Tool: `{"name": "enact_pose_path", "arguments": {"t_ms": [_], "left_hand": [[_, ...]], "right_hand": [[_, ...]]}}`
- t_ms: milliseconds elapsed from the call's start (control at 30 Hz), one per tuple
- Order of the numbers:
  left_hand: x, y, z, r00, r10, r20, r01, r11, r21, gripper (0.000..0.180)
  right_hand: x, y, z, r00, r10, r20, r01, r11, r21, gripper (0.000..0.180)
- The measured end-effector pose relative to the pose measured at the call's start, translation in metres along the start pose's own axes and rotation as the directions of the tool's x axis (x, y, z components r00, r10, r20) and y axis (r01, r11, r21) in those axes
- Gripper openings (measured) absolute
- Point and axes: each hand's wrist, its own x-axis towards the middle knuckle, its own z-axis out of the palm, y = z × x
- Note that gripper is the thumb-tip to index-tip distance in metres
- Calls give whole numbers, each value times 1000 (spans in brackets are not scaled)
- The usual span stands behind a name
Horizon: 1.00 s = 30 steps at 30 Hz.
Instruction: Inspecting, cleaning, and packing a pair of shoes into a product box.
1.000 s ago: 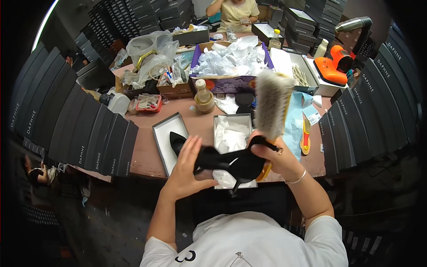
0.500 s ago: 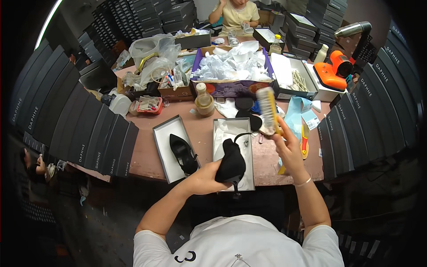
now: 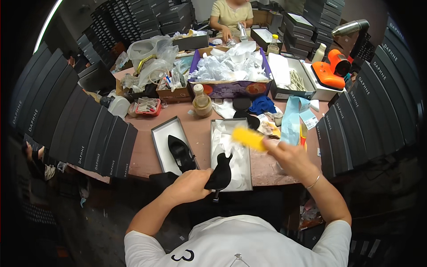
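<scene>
At the near edge of the table (image 3: pixel 138 153), we recorded the following items.

Held black shoe (image 3: pixel 222 172), heeled: one. The left hand (image 3: pixel 189 186) had its fingers clamped around the middle, toe end to the left, heel end to the right, just in front of the open box (image 3: pixel 251 178).

Yellow brush (image 3: pixel 249 139): one, blurred. The right hand (image 3: pixel 291 158) had its fingers closed on the near end; the brush was over the box, apart from the shoe. Its bristles we could not make out.

Second black shoe (image 3: pixel 180 151): one, lying in a shallow white tray (image 3: pixel 162 133) with grey edges, left of the box.

White paper (image 3: pixel 222 138): loose, inside the box.

State of the work: partway, in our judgement. The second shoe was already set down; whether it had been brushed, we could not tell. The held shoe was not yet laid down, its brushing seemingly unfinished, and the box stood uncovered, its paper unfolded.
</scene>
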Motion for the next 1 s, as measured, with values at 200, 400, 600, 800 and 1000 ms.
{"name": "enact_pose_path", "arguments": {"t_ms": [200,400,600,800,1000], "left_hand": [[-10,5,-4,996,-83,-35,80,993,-84,32],[-13,-12,6,983,49,-179,-149,781,-606,31],[-3,-27,35,961,39,-275,-277,223,-935,36],[7,-24,36,929,95,-357,-362,36,-932,55],[23,-29,47,936,-153,-317,-351,-372,-859,52]], "right_hand": [[5,-32,2,965,-227,-135,255,932,257,43],[7,-55,6,967,-98,-233,194,878,437,47],[8,-61,27,914,295,-278,-38,746,665,48],[1,-11,58,934,353,-51,-286,828,481,42],[33,-84,-8,921,221,-322,27,787,617,51]]}}
